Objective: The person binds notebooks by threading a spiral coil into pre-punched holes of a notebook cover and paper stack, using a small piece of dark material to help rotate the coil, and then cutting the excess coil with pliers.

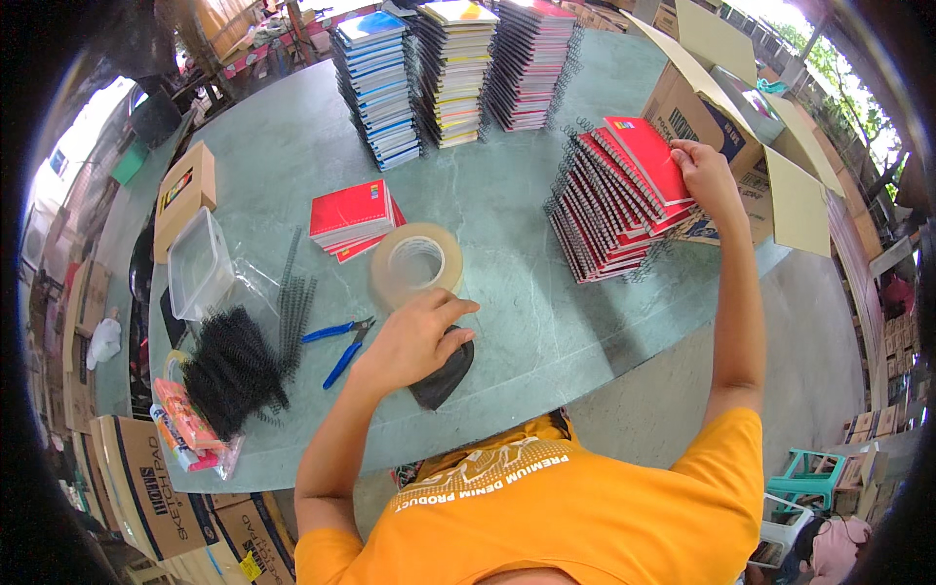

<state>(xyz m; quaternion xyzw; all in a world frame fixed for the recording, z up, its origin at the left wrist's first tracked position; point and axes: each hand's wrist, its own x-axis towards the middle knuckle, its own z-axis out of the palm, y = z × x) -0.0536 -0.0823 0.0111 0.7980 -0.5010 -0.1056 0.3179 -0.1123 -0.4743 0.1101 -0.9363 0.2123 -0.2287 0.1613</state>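
My right hand [704,177] pinches the edge of a red spiral notebook [645,156] on top of a leaning stack of red spiral notebooks [606,219]. My left hand [417,336] hangs over the table's near side with thumb and fingers apart, holding nothing that I can see. Beside its fingers lies a wide roll of clear tape [450,261], and partly under it sits a small black pouch-like thing [446,378]. To its left are blue-handled cutting pliers [341,366]. Beyond the tape is a short pile of red notebooks without visible coils [349,216].
Tall stacks of blue [378,93], yellow [453,78] and pink-red notebooks [531,68] stand at the far side. An open cardboard box [697,112] is beyond my right hand. Black plastic coils [234,370], a clear container [198,263] and a small carton [185,200] lie left.
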